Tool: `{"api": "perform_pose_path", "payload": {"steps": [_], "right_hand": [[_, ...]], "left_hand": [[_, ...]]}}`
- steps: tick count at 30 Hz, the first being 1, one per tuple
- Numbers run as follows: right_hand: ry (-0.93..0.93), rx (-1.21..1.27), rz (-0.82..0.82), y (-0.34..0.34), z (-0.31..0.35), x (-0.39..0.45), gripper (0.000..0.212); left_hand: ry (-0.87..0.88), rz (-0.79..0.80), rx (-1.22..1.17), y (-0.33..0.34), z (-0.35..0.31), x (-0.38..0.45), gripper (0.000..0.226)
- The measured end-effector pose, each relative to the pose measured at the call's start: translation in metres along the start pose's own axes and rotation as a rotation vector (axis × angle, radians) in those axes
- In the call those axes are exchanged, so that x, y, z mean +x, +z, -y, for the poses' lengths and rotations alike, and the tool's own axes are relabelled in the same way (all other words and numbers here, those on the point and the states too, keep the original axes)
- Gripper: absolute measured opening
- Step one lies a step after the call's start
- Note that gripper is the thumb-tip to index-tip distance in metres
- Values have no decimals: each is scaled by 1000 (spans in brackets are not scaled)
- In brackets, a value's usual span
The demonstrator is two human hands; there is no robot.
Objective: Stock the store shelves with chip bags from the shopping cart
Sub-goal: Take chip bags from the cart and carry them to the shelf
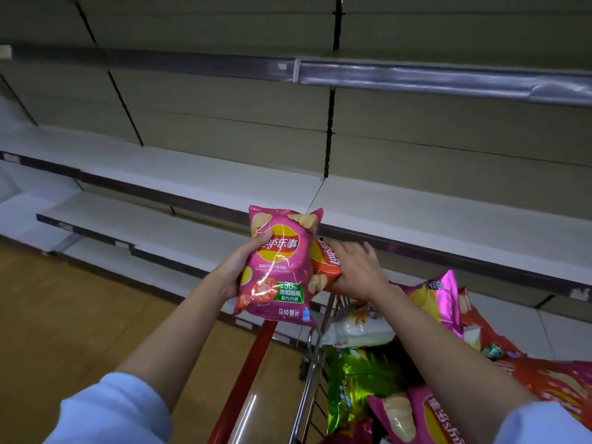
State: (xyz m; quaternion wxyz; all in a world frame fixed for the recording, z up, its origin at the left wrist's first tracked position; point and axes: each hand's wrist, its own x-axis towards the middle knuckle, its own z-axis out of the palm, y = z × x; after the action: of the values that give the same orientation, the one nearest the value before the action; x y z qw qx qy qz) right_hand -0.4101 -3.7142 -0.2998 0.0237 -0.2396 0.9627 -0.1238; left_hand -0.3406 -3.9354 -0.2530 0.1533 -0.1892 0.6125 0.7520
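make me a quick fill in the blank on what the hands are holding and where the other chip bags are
1. The left hand holds a ____ chip bag.
2. The right hand grips an ____ chip bag.
3. More bags lie in the shopping ____.
4. The shelf behind the hands holds ____ bags.

Missing words: pink; orange; cart; no

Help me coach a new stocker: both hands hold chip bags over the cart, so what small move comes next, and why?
Probably carry the pink bag in the left hand forward onto the bare shelf just behind it: it is already lifted upright, while the right hand grips the orange bag sideways.
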Motion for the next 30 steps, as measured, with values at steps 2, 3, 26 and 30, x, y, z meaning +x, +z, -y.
{"api": "perform_pose_path", "payload": {"steps": [2,3,26,30], "right_hand": [[-37,-15,-130,-15,0,-4,88],[-53,-15,-208,-26,-2,-9,86],[290,181,-123,-231,-224,-378,88],[448,238,62,-252,-263,-461,91]], "left_hand": [[21,22,-14,11,-14,-4,33],[37,39,-17,21,-21,-7,33],[111,861,491,423,30,-118,98],[114,985,559,500,58,-150,95]]}}
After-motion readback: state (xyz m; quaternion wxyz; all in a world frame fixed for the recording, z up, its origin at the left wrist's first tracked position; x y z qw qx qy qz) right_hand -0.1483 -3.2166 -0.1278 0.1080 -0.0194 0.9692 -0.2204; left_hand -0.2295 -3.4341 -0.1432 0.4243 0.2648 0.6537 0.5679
